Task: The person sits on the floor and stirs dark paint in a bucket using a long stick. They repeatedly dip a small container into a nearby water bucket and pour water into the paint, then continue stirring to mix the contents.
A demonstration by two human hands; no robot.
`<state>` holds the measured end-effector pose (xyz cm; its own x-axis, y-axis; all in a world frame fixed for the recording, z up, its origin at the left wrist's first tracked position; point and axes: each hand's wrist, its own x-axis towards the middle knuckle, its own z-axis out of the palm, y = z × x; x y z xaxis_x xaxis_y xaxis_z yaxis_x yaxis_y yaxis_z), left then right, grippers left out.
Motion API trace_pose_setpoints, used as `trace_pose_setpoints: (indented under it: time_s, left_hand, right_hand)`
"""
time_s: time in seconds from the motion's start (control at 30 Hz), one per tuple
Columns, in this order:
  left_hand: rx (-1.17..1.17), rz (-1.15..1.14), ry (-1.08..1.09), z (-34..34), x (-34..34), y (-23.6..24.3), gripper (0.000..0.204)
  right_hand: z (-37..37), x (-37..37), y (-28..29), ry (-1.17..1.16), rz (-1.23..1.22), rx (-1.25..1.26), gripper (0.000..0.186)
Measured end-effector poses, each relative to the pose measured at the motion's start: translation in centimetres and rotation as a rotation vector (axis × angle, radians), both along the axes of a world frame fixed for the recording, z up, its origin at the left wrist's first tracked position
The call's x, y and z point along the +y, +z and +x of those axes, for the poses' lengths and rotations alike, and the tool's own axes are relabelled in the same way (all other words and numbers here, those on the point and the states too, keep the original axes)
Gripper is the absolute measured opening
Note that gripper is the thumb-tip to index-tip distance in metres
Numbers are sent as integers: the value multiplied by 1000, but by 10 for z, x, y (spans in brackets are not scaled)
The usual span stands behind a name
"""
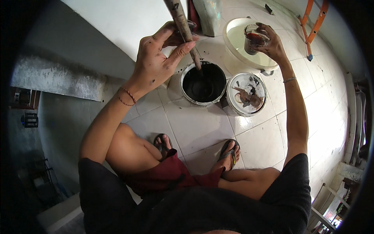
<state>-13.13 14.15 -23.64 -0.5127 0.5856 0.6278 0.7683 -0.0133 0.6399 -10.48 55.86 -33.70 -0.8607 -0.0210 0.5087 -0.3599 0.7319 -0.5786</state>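
Observation:
My left hand (161,54) is closed around a stained wooden stick (181,24), whose lower end reaches into a bucket of black paint (204,82). Dark smudges mark its fingers. On the right, my right hand (272,43) grips a clear plastic cup (252,39) with dark reddish-brown contents, tilted a little. The cup is above the large cream tub (230,54), which has pale liquid inside. Beside the black bucket stands a smaller paint can (247,93); its white lid is smeared with brown and black.
Light tiles (194,121) with dark specks cover the floor. An orange ladder (311,27) leans at the far right. A white wall or panel (113,27) rises on the left, beside a grey ledge (58,80). My feet in black flip-flops (226,154) are close to the containers.

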Motion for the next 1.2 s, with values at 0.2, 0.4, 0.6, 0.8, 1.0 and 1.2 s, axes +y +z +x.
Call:
trace_pose_setpoints:
  time_s: [0.2, 0.4, 0.6, 0.8, 1.0, 1.2]
  left_hand:
    - [23, -7, 8, -2, -3, -4, 23]
    - [29, -27, 9, -1, -6, -5, 24]
    - [48, -2, -8, -1, -4, -6, 24]
    - [88, -10, 7, -1, -2, -7, 24]
    - [73, -18, 20, 0, -2, -7, 25]
    - [75, -23, 8, 0, -2, -6, 24]
  right_hand:
    - [9, -49, 30, 105, 74, 43, 107]
    - [11, -88, 34, 160, 236, 108, 119]
    - [20, -110, 34, 154, 391, 73, 123]
    - [17, -125, 32, 183, 522, 59, 129]
    - [19, -136, 32, 173, 548, 133, 120]
    - [20, -141, 36, 155, 577, 114, 121]
